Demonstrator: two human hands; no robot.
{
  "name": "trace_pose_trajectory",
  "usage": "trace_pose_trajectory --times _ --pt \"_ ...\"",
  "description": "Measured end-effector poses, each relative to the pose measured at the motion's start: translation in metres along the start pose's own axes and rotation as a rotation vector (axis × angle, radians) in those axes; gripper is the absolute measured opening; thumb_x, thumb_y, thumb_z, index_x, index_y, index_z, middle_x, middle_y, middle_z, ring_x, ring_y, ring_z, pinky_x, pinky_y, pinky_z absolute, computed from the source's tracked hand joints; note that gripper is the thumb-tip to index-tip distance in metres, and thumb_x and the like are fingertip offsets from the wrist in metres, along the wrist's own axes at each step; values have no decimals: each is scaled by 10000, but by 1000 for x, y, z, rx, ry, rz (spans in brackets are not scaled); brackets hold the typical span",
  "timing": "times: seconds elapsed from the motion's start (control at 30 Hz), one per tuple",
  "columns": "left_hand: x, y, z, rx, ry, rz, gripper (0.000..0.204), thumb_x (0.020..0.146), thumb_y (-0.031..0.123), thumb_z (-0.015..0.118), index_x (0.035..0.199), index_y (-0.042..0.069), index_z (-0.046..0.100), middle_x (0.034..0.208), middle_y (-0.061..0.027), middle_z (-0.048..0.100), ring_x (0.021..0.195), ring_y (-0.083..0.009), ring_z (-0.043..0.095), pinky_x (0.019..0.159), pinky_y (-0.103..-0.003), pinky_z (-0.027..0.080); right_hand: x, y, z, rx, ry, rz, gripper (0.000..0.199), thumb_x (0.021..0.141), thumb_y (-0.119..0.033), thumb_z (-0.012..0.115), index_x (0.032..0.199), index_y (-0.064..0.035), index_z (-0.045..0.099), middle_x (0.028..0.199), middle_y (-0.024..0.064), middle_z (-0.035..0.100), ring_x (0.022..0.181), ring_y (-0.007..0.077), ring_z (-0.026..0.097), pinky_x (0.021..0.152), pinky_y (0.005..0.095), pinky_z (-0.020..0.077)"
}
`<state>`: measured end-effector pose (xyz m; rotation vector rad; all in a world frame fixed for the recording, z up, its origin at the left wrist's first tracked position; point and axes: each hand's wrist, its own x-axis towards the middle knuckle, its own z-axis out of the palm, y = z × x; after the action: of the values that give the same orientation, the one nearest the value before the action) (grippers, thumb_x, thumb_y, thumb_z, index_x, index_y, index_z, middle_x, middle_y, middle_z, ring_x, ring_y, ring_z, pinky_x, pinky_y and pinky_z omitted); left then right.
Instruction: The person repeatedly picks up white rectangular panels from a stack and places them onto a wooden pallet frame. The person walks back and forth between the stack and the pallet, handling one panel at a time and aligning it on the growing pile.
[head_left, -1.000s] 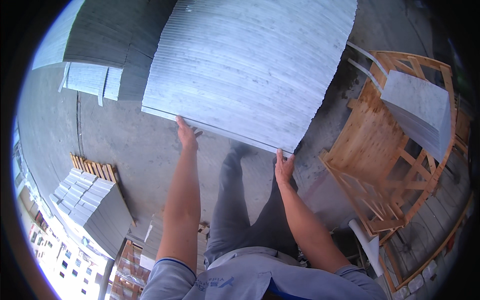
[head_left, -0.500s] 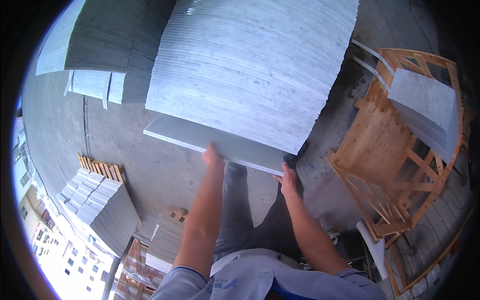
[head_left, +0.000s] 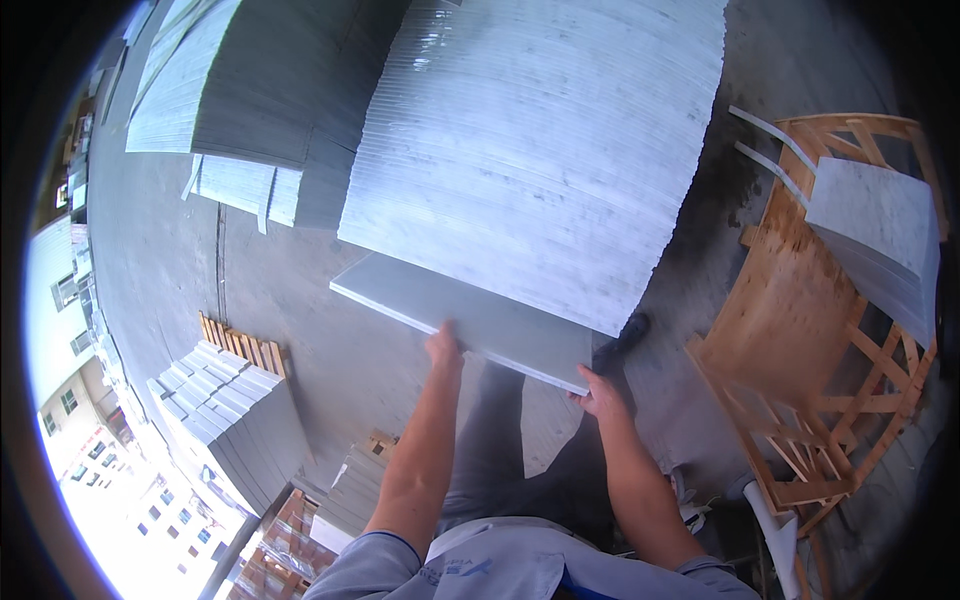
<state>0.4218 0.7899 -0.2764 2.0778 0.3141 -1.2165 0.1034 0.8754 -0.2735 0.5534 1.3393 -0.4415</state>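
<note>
A flat grey stone slab (head_left: 462, 312) with a pale edge lies in front of my body. Its far side is hidden by a tall stack of thin white, grey-veined slabs (head_left: 535, 165). My left hand (head_left: 446, 344) is closed on the slab's near edge, around the middle, with its thumb on top. Close to the slab's near right corner, my right hand (head_left: 602, 392) grips the same edge, its thumb also on top. The fingers under the slab are hidden. My legs show below it.
At the right stands an open wooden crate (head_left: 775, 310) holding a few white slabs (head_left: 875, 210). More slabs are stacked at the upper left (head_left: 290, 75). Lower left, grey-white blocks (head_left: 235, 425) sit beside a wooden pallet (head_left: 245, 345). Concrete floor (head_left: 300, 290) runs between them.
The whole scene has shifted right and slightly down as my view turned. A little more of the slab shows from under the stack's edge. Both hands keep their hold.
</note>
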Motion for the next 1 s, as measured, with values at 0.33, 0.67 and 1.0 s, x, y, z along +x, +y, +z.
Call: trace_pose_trajectory --times 0.33,0.67,1.0 --pt "-120 -28 -34 269 -7 5 364 712 207 685 945 -39 552 842 -124 557 694 -228 564 552 -362 475 -99 16 -73 208 -259 -25 378 769 -231 643 1096 -73 540 1000 121 587 899 278 577 770 411 473" --pt "-190 -97 -30 552 -180 -179 305 808 288 566 940 17 619 666 -107 559 500 -187 472 491 -321 416 -212 55 -178 400 -130 -114 211 820 -178 565 989 -51 568 969 103 600 918 244 586 828 367 473" --pt "-230 -216 28 822 -650 -51 296 852 186 539 1113 49 563 991 -121 604 837 -255 594 755 -331 497 -378 65 -298 -858 237 -1012 419 758 -98 641 1135 19 500 1142 171 534 1068 282 523 952 339 392"
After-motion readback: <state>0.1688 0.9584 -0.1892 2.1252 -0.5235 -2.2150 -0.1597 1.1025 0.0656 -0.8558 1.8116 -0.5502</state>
